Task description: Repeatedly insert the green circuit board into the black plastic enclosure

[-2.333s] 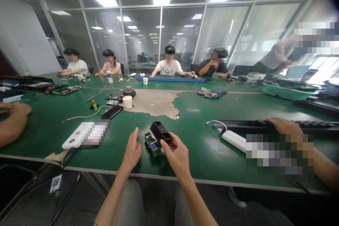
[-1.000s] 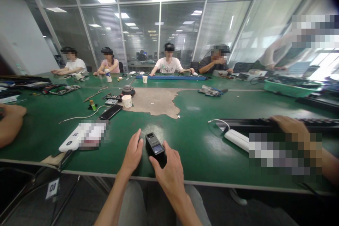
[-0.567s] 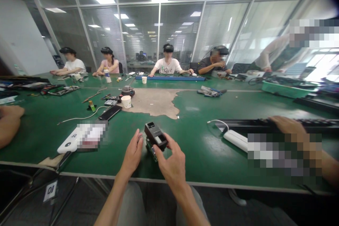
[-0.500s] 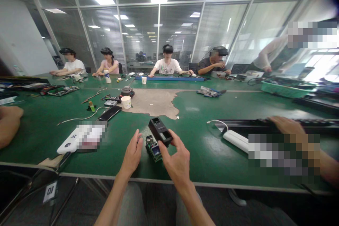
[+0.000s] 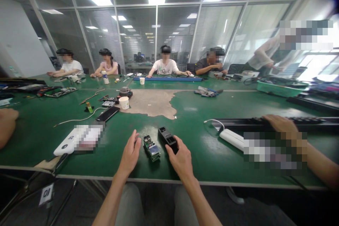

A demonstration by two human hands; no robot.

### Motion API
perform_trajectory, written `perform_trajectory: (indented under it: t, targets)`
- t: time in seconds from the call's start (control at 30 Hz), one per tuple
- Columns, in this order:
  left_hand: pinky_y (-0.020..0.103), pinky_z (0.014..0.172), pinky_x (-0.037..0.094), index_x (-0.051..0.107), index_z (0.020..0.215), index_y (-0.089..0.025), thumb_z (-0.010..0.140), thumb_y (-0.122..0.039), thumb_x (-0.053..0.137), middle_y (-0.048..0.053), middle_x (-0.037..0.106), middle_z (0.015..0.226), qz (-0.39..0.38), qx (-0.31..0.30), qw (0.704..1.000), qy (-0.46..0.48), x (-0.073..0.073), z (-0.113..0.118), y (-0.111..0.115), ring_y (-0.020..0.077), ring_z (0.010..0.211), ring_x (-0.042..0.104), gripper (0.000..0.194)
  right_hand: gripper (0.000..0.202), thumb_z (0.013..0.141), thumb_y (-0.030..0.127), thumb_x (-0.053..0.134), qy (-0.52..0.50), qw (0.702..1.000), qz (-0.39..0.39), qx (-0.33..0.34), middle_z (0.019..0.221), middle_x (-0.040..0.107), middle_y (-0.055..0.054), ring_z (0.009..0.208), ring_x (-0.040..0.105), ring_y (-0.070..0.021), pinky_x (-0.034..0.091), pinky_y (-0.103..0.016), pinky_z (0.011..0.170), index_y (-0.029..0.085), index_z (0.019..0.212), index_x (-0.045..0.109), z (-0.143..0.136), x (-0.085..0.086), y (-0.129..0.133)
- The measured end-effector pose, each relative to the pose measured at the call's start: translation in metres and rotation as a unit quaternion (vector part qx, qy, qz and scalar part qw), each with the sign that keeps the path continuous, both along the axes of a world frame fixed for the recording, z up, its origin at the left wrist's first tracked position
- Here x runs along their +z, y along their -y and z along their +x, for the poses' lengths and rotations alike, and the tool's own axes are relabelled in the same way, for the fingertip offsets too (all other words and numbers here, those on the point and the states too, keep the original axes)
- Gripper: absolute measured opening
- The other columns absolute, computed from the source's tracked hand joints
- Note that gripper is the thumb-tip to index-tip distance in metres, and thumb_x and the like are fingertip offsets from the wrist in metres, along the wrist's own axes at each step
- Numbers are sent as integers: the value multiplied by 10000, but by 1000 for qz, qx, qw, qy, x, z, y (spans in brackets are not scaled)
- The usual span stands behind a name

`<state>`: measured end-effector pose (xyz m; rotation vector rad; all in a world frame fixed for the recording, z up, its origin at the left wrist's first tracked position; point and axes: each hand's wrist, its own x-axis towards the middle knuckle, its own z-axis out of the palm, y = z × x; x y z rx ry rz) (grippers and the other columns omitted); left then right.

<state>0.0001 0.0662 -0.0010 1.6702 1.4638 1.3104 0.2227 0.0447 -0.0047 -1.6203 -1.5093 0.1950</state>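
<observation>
A black plastic housing (image 5: 167, 139) with rectangular cut-outs is gripped at its near right side by my right hand (image 5: 180, 155), close over the green table (image 5: 197, 160). Left of the housing lies a circuit board assembly (image 5: 152, 149) with a small screen, and nothing holds it. My left hand (image 5: 130, 152) is beside the board on its left, apart from it, with fingers extended and nothing in them.
At the left are a white power bank (image 5: 67, 143), a black phone (image 5: 108, 113) and a paper cup (image 5: 124, 103). A white bar-shaped device (image 5: 233, 139) and another person's arm (image 5: 293, 137) are at the right. Gloves (image 5: 207, 91) lie farther back.
My right hand has moved the black housing right and down, from above the circuit board to beside it. The board is now uncovered. My left hand has barely moved.
</observation>
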Motion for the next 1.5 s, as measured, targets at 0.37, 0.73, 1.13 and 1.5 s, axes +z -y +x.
perform_trajectory:
  t: [0.37,0.73,1.13,1.5]
  targets:
    - [461,1131,342,349,1463,-215,971,-499,398,122,518,1415,0,9,1000,1,0,1,0,232,1304,500,570,753,839,415,619,35,998,50,3,1388,510,-181,1253,490,-316,422,-491,1045,110,1463,328,1,-3,5]
    - [468,1131,342,363,1452,-214,966,-486,416,128,507,1420,14,12,1000,9,-5,0,-3,231,1298,505,560,501,870,270,544,54,997,51,26,1268,612,-136,1167,574,-279,465,-458,1004,154,1355,497,-1,-1,9]
    - [467,1153,298,338,1465,-201,974,-511,375,131,480,1439,7,3,1000,4,-1,-1,-1,234,1352,441,581,486,867,368,592,-33,992,105,66,1241,641,-141,1124,611,-271,489,-431,971,161,1305,553,-46,41,30]
    - [454,1151,314,348,1460,-204,982,-495,366,126,482,1442,23,5,1000,20,-6,-3,-3,219,1331,469,560,426,879,264,555,54,991,87,84,1213,636,-117,1109,580,-272,473,-432,958,185,1298,537,-67,39,36]
